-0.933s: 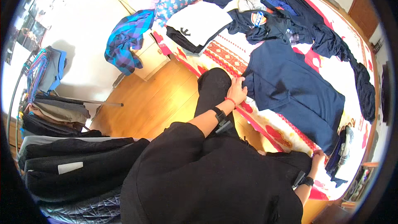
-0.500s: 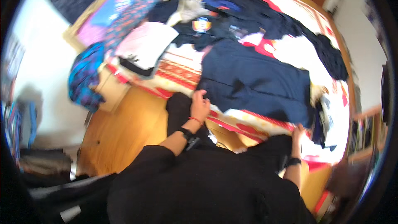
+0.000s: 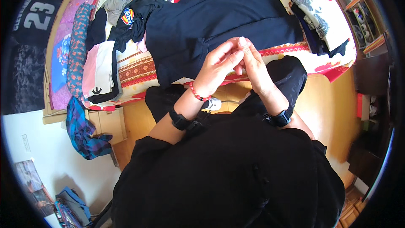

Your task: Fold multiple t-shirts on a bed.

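My left hand point(image 3: 218, 65) and my right hand point(image 3: 255, 66) meet in front of me, with fingertips pressed together and curled in. Whatever may lie between the fingers is too small or hidden to make out. Just beyond them, a dark navy garment point(image 3: 223, 17) is spread on the bed point(image 3: 137, 71), flat apart from some creases. Its near left part reaches the bed's front edge. Neither hand appears to grip the garment. A red bead bracelet circles my left wrist, and dark bands sit on both forearms.
Folded pink and white clothing point(image 3: 101, 69) lies left, by a floral bolster point(image 3: 79, 50). A black printed shirt point(image 3: 130, 19) is behind it. Folded white and dark clothes point(image 3: 318, 19) rest at right. A plaid cloth point(image 3: 86, 128) hangs over a cardboard box point(image 3: 112, 122). Shelves point(image 3: 367, 19) stand right.
Both hands have left the navy garment's near edge and come together before me. The garment now lies turned at a different angle in view; the view itself has shifted too.
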A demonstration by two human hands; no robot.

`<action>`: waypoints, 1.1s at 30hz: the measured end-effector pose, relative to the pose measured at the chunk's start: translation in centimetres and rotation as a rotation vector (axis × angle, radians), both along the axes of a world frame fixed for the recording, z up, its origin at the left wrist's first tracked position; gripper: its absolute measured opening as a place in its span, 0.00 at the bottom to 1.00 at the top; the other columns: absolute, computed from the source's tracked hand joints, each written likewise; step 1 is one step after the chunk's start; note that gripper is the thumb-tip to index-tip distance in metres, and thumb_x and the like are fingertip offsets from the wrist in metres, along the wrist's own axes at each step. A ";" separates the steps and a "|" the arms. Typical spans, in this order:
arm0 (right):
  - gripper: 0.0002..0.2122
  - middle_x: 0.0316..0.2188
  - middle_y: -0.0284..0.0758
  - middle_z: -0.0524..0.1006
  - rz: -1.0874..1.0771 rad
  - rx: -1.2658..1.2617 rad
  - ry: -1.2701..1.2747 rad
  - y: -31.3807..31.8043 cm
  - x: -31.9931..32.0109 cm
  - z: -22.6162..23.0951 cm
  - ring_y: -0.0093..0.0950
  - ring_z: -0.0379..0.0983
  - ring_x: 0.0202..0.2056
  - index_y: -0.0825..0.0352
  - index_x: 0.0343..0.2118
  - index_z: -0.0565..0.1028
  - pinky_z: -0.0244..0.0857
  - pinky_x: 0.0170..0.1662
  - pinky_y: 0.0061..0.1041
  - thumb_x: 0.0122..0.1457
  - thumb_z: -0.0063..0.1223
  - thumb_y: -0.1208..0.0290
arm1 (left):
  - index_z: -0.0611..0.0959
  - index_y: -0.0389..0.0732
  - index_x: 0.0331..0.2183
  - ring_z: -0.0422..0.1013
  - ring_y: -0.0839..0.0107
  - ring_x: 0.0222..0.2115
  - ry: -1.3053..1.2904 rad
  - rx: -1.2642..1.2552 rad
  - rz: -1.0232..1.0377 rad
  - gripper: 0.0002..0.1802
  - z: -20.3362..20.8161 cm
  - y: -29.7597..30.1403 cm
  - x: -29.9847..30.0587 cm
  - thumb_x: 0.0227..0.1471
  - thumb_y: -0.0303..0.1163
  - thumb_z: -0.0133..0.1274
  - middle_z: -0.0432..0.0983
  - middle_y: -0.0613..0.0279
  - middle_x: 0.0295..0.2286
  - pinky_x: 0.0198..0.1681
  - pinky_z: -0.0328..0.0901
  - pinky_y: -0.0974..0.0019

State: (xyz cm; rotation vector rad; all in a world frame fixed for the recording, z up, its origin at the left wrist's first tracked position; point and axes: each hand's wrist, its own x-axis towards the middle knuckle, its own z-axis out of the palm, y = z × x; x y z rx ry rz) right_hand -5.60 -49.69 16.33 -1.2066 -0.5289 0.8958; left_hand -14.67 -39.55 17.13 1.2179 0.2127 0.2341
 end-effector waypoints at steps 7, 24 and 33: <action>0.20 0.18 0.23 0.64 -0.049 0.010 0.138 -0.6 -0.8 -1.9 0.13 0.61 0.18 0.65 0.39 0.68 0.56 0.22 0.11 0.61 0.42 0.49 | 0.73 0.36 0.47 0.63 0.81 0.23 0.046 -0.137 -0.008 0.17 -0.3 -1.2 0.1 0.60 0.36 0.44 0.67 0.70 0.24 0.27 0.60 0.79; 0.25 0.19 0.28 0.69 0.101 -0.146 0.329 -0.2 -1.4 -10.1 0.20 0.66 0.25 0.65 0.27 0.70 0.61 0.31 0.18 0.58 0.41 0.42 | 0.76 0.38 0.39 0.59 0.84 0.20 0.163 -0.135 0.065 0.12 -6.8 -0.8 -0.9 0.58 0.36 0.46 0.63 0.73 0.21 0.24 0.58 0.80; 0.21 0.19 0.31 0.70 0.207 -0.262 0.516 -0.3 -0.9 -17.4 0.23 0.67 0.23 0.62 0.24 0.68 0.61 0.28 0.22 0.61 0.38 0.47 | 0.76 0.41 0.33 0.65 0.79 0.19 0.378 -0.264 0.046 0.08 -13.8 0.2 -1.2 0.57 0.35 0.47 0.67 0.72 0.21 0.23 0.60 0.76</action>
